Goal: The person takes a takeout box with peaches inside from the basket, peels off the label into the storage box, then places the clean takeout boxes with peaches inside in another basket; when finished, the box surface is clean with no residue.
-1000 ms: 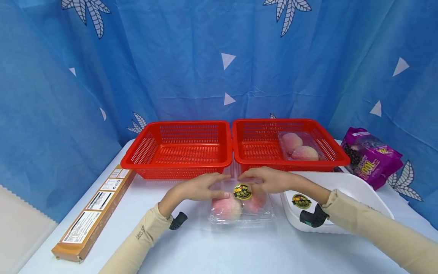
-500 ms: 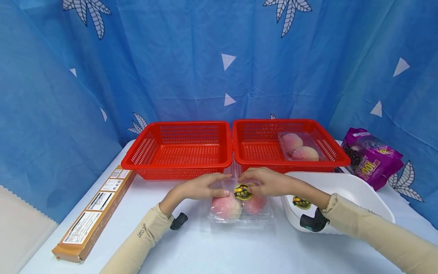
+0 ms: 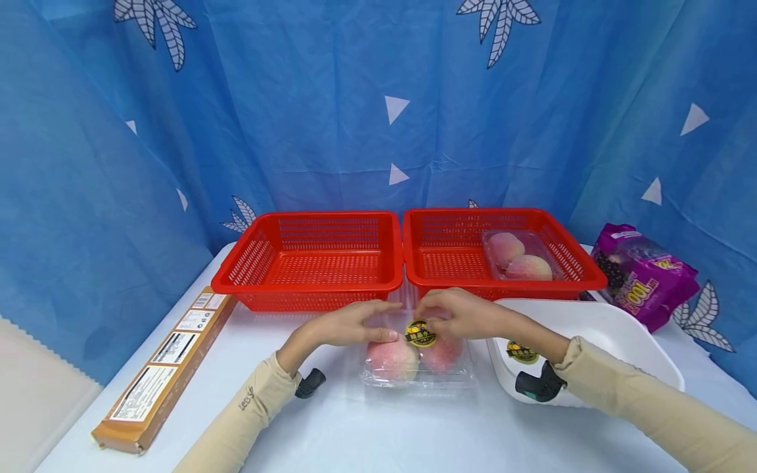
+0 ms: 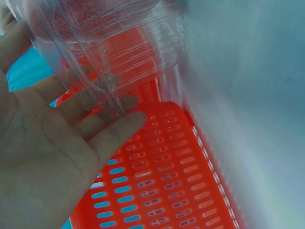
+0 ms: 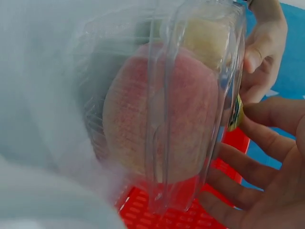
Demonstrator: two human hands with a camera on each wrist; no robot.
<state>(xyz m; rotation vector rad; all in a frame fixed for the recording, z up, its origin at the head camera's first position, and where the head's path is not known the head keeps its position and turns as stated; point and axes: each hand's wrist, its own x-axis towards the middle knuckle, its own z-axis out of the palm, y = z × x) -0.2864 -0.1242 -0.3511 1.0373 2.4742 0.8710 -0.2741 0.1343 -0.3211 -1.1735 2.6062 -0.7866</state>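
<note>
A clear plastic fruit box (image 3: 378, 380) with two pink peaches (image 3: 391, 361) inside rests on the table in the head view. A round black and yellow sticker (image 3: 420, 334) lies on its lid. My left hand (image 3: 349, 323) holds the box's left side, thumb over the lid and fingers at the far edge. In the left wrist view its fingers (image 4: 119, 133) show partly through the plastic. My right hand (image 3: 464, 315) touches the sticker's edge with the thumb, and its other fingers (image 5: 238, 162) rest against the lid in the right wrist view.
Two red baskets (image 3: 325, 288) (image 3: 503, 288) stand behind; the right one holds another peach box (image 3: 520, 255). A white tray (image 3: 627, 341) with another sticker (image 3: 522, 351) is at right, near a purple bag (image 3: 647, 276). A long brown carton (image 3: 162, 371) lies left.
Both hands stay at the box with almost no movement. The right thumb has shifted slightly at the sticker's edge, and the head view has tilted very little.
</note>
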